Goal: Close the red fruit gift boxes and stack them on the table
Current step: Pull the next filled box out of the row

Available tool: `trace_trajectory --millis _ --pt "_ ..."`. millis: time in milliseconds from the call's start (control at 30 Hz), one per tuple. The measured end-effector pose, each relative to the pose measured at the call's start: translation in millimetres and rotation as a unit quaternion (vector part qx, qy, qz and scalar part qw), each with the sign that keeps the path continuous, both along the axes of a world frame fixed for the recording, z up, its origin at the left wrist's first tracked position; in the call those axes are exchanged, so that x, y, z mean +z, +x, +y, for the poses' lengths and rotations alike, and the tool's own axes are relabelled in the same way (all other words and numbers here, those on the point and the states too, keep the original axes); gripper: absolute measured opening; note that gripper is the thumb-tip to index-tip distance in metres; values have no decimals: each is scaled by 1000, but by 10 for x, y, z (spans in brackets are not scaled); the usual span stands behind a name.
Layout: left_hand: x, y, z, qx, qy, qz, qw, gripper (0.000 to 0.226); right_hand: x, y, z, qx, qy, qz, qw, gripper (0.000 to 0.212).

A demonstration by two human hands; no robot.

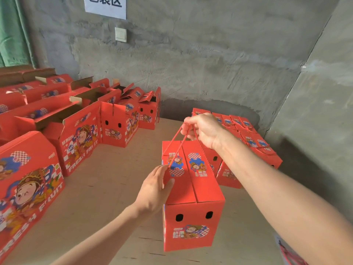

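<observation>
My right hand (204, 131) curls tight round the red rope handle (176, 150) of a closed red gift box (193, 190), front centre over the plywood table (114, 178). My left hand (154, 190) clasps the box's upper left edge, thumb on the lid. Open boxes (80, 134) on the left read "FRESH FRUIT". Closed boxes (254, 142) are stacked behind on the right. A wall sign (106, 5) reads "包装区".

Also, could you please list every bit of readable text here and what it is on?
"包装区": white paper sign, top edge cut off.
"FRESH FRUIT": side of the open red box at left.
Chinese label on the held box: too blurred to read.
</observation>
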State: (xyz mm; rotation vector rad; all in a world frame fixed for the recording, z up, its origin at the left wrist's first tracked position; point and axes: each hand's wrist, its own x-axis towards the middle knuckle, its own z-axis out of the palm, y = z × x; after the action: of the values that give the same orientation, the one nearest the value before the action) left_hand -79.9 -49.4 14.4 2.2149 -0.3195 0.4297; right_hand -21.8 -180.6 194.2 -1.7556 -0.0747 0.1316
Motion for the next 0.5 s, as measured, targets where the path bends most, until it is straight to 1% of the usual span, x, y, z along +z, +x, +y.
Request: trace_trajectory --millis 67,100,167,267,333,400,467,500 --pt "-29 17 -36 -8 12 -13 1000 47 -15 23 -22 -11 -22 -8 1000 18" --pt "-67 33 -57 -15 10 -5 1000 47 -57 35 -41 -23 -32 -2 999 15" --pt "-164 102 -94 -27 21 30 999 50 -204 51 -71 -45 -47 18 998 15" --pt "-335 223 -87 -35 107 99 989 56 -488 64 -92 -73 -57 17 996 20" --pt "-406 267 -84 -55 133 132 981 61 -642 31 -123 -88 -43 6 995 24" --pt "-458 297 -101 -70 113 131 982 70 -767 -25 -173 -86 -21 6 996 19" --pt "-462 283 -130 -70 105 100 987 75 -852 -138 -191 -56 -52 42 996 12" --pt "-469 260 -145 -61 96 70 991 73 -871 -186 -188 -41 -79 68 994 8"
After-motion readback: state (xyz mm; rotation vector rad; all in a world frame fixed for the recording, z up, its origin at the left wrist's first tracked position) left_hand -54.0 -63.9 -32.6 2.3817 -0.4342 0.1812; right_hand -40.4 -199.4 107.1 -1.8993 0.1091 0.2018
